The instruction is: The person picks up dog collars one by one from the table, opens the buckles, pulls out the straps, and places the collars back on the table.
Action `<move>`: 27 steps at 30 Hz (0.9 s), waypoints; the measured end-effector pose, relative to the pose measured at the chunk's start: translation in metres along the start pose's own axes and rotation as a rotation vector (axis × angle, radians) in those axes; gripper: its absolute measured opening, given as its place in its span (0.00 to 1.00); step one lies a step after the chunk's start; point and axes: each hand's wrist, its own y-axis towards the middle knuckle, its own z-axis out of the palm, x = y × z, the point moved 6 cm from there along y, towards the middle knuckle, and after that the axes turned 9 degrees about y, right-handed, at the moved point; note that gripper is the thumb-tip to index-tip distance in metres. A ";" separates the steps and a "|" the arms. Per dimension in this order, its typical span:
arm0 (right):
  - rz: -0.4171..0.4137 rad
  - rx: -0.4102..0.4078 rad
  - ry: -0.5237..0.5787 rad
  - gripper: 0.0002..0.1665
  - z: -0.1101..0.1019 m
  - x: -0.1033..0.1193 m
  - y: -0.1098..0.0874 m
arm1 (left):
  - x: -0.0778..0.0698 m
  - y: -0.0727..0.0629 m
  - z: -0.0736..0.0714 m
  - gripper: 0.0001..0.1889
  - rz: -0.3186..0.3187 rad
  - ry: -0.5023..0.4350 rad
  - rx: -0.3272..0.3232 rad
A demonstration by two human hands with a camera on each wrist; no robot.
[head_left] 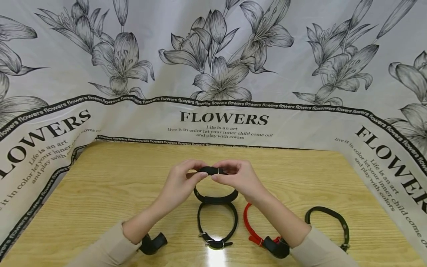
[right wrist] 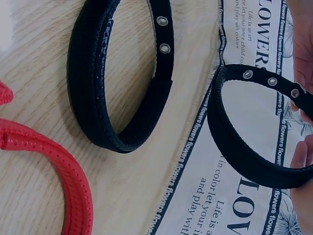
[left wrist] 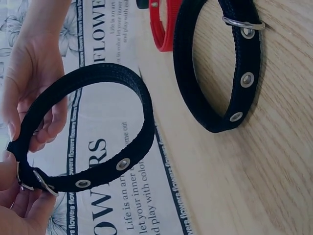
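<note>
Both hands hold a black dog collar up in front of me, fastened in a loop [head_left: 218, 200]. My left hand [head_left: 178, 183] pinches it at the top left, between thumb and fingers. From the other side my right hand [head_left: 240, 181] pinches the strap beside a small metal ring. In the left wrist view, the fingers sit at the buckle, and metal eyelets line the held collar [left wrist: 147, 107]. The right wrist view shows the same collar [right wrist: 215, 122] with its eyelets upward. Part of the buckle is hidden by fingers.
Another black collar [head_left: 236, 218] lies on the wooden table [head_left: 133, 159] just below. To its right are a red collar [head_left: 247, 220], partly under the right forearm, and one more black collar [head_left: 343, 222]. A flower-printed cloth [head_left: 223, 126] borders the table's back and sides.
</note>
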 end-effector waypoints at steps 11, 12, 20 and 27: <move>-0.011 -0.042 0.069 0.18 0.000 -0.001 0.001 | 0.002 -0.002 -0.001 0.07 -0.068 -0.135 -0.057; -0.014 -0.046 0.077 0.18 0.000 -0.001 0.001 | 0.001 -0.002 -0.001 0.07 -0.076 -0.144 -0.064; -0.051 -0.072 0.149 0.19 0.003 0.004 -0.004 | -0.002 -0.005 -0.003 0.08 -0.082 -0.205 -0.115; -0.089 -0.078 0.185 0.16 0.005 0.010 -0.011 | -0.011 -0.010 -0.007 0.08 0.041 -0.244 -0.180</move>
